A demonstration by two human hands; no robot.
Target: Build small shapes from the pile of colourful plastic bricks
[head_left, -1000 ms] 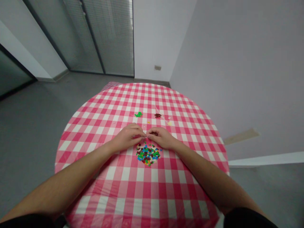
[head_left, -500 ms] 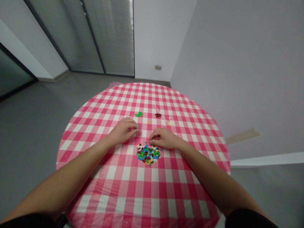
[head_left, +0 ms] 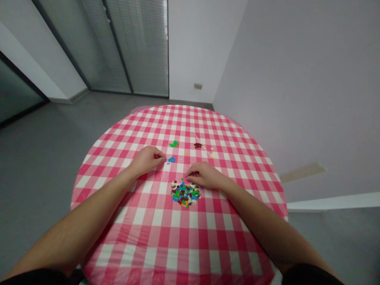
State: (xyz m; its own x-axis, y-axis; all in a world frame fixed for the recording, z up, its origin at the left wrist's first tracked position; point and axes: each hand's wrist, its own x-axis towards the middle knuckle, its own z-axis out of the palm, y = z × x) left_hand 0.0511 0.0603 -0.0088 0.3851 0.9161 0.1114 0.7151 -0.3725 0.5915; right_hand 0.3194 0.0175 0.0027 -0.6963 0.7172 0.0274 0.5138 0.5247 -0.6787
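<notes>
My left hand [head_left: 148,159] is pinched closed just left of a small group of blue pieces [head_left: 171,159]. Whether anything sits between those fingertips is too small to make out. At the far edge of a mixed heap of tiny coloured pieces [head_left: 186,194], my right hand [head_left: 204,175] rests with its fingers curled together; what they may hold is hidden. The heap mixes green, blue, brown, white and yellow bits that look like small plastic bricks. Farther back lie a green cluster [head_left: 173,144] and a dark brown cluster [head_left: 198,145].
A pink and white checked cloth [head_left: 166,237] covers the round table. Pale yellow pieces [head_left: 212,155] lie right of the brown ones, and a single orange-yellow piece [head_left: 187,154] lies mid-table. A wall [head_left: 297,99] stands close on the right.
My left hand has drawn back to the left from the blue pieces, which now show uncovered. My right hand stays at the heap, almost unmoved.
</notes>
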